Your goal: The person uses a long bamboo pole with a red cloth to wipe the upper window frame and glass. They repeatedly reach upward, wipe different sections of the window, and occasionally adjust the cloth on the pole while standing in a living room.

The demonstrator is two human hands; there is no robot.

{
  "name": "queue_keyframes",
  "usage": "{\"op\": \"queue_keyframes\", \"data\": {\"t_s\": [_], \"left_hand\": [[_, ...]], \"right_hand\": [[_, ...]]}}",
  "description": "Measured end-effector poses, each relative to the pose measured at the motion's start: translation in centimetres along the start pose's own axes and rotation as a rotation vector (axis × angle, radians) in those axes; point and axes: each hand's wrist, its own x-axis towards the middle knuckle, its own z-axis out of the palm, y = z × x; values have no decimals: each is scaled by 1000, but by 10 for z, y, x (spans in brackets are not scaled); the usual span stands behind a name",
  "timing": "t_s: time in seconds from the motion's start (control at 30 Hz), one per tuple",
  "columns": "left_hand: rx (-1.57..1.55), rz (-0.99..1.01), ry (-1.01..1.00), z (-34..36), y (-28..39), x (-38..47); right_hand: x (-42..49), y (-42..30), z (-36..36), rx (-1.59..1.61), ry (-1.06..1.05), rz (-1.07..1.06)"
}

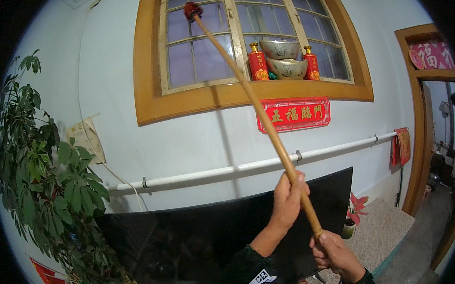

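Both hands grip a long wooden pole point(267, 122) that slants up and to the left. My left hand point(288, 198) is wrapped round its lower part, in front of a large black television point(201, 239). Lower and to the right, my right hand point(335, 252) closes on the pole's bottom end. A dark red cloth or mop-like head point(193, 11) is fixed at the top end, in front of the upper left panes of a window point(200, 62). Whether it touches the glass I cannot tell.
Two red bottles point(258, 63) flank stacked metallic bowls point(287, 67) on the windowsill. Beneath hangs a red sign point(293, 114). A white pipe point(213, 172) crosses the wall. Leafy plants point(39, 167) fill the left; a potted red-leaved plant point(347, 228) stands right of the television, near a doorway.
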Motion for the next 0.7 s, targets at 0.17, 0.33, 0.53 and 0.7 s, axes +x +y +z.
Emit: {"op": "queue_keyframes", "data": {"t_s": [0.17, 0.33, 0.53, 0.7], "left_hand": [[143, 17, 51, -19, 6, -9], [179, 42, 19, -22, -1, -13], [108, -17, -81, -6, -15, -12], [126, -15, -181, 10, -17, -6]], "right_hand": [[23, -4, 11, -40, -91, -9], [22, 16, 13, -119, 40, -149], [24, 43, 4, -329, 247, -404], [34, 26, -9, -344, 340, -336]]}}
